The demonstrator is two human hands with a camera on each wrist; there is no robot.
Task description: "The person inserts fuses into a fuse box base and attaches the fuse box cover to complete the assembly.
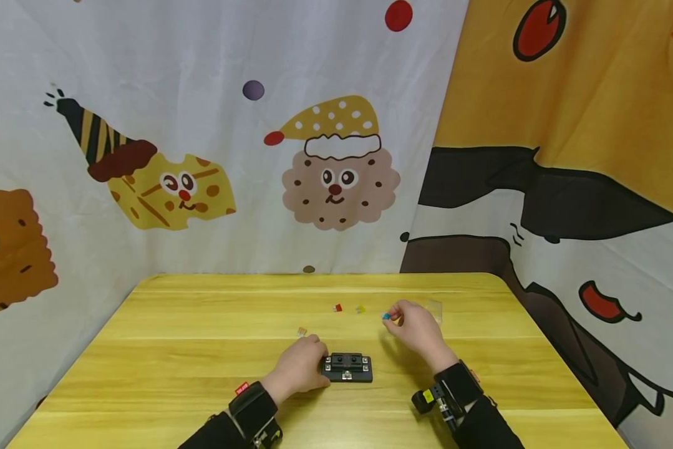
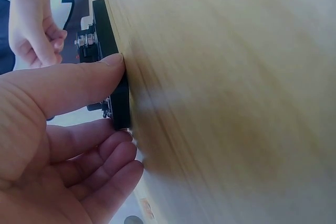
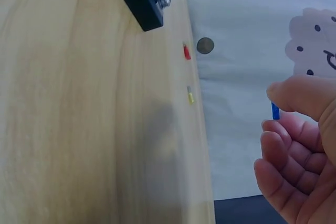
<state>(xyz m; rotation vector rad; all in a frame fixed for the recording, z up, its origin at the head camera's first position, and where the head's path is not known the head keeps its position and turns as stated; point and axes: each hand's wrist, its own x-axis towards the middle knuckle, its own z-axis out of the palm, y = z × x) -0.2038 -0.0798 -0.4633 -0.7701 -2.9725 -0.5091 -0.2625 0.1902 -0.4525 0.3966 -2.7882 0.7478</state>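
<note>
Left sleeve (image 1: 213,433) is nearest, at 8 o'clock from the black block (image 1: 347,368). The left hand (image 1: 297,369) holds that block's 9 o'clock end on the table (image 1: 162,368). A red bit (image 1: 338,308) is at 12 o'clock, then a yellow bit (image 1: 360,309); at 2 o'clock, the right hand (image 1: 418,328) pinches a blue bit (image 1: 386,317).

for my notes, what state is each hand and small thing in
black block, on the table, gripped
blue piece, lifted off the table
red piece, lying loose
yellow piece, lying loose
tan piece, lying loose
clear piece, partly hidden by right hand
left hand, gripping black block
right hand, pinching blue piece
</note>
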